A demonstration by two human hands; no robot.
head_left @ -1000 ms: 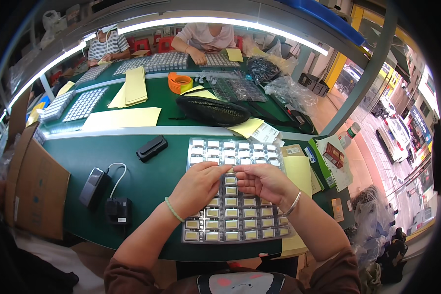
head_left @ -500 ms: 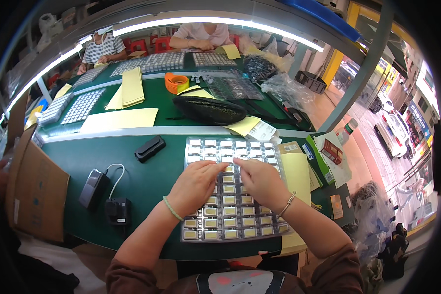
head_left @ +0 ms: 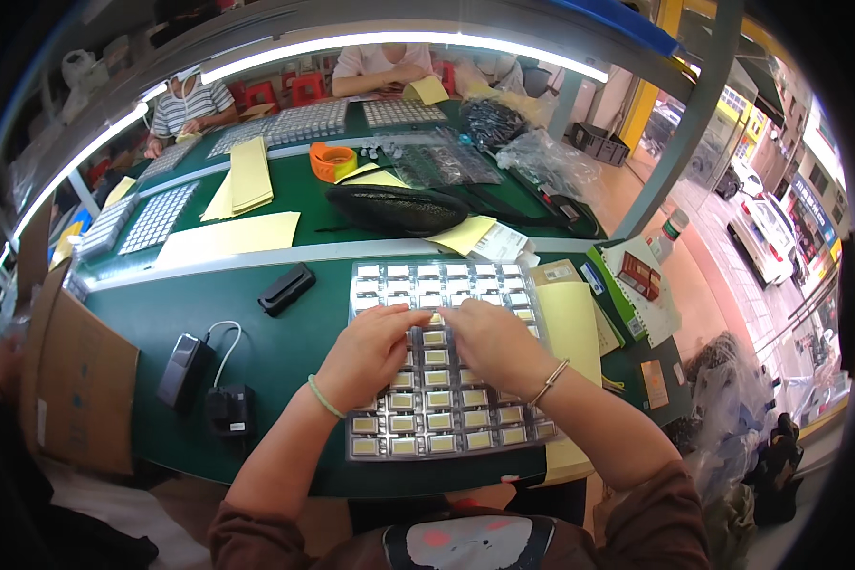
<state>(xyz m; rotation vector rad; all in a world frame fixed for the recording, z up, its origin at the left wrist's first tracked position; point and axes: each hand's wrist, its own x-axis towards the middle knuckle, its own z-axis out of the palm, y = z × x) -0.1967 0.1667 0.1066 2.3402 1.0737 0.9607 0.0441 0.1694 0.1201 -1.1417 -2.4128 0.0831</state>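
A clear plastic tray [head_left: 418, 453] lies before me on the green table, its pockets filled with small rectangular pieces. Pieces in the far rows look white on top, while those in the nearer rows show a yellow face with a silver border. Over the upper middle of the tray, my left hand [head_left: 366, 351] has its fingers drawn together, a beaded bracelet at its wrist. Facing it, my right hand [head_left: 499, 347] is also closed, with a bangle on that wrist. The fingertips nearly meet at one pocket; what they pinch is hidden.
Left of the tray are a black adapter [head_left: 229, 410] with a white cable, a dark power bank [head_left: 180, 369], a black case [head_left: 286, 289] and a cardboard box [head_left: 85, 380]. Yellow paper [head_left: 570, 332] lies at its right. Beyond are a black pouch [head_left: 394, 210], orange tape [head_left: 332, 161] and two people.
The whole view has shifted slightly, so the table and tray sit a little further left. Both hands remain over the same part of the tray, with only slight finger movement.
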